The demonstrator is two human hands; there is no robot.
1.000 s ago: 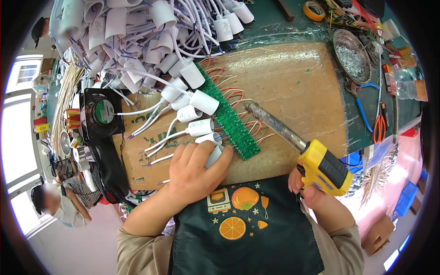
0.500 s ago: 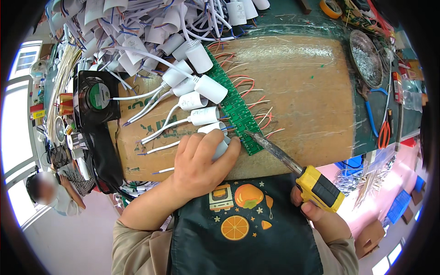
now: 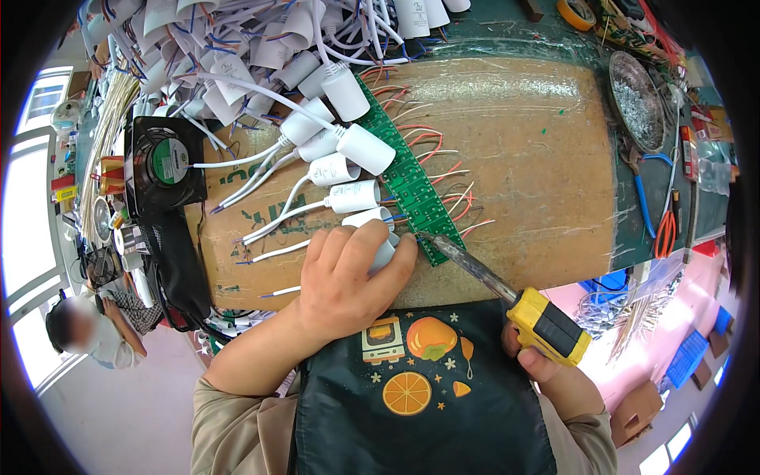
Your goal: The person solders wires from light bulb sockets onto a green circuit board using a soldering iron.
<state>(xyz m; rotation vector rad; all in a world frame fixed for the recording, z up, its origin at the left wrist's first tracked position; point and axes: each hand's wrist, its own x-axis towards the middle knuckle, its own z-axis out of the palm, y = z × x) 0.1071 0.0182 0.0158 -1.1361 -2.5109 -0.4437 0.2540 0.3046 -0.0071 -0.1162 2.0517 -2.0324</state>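
Note:
My left hand (image 3: 344,277) is closed round a white lamp holder (image 3: 384,257) at the near end of a long green circuit board (image 3: 406,172). My right hand (image 3: 532,348) grips a yellow and black soldering iron (image 3: 550,323). The iron's tip touches or hovers at the board's near end, close to my left fingertips; I cannot tell which. Several white lamp holders (image 3: 354,197) lie along the board's left edge, their white cables (image 3: 269,229) running left. Red and white wires (image 3: 443,170) stick out from its right edge.
A brown board (image 3: 522,182) covers the bench. A black fan (image 3: 166,166) stands at the left, below a heap of white lamp holders (image 3: 261,51). Far right are a metal dish (image 3: 636,103), blue-handled pliers (image 3: 643,202) and orange-handled scissors (image 3: 666,235). Another person (image 3: 103,336) sits at far left.
The iron's tip has shifted slightly left and down along the board, toward my left fingertips. My left hand keeps its hold on the lamp holder.

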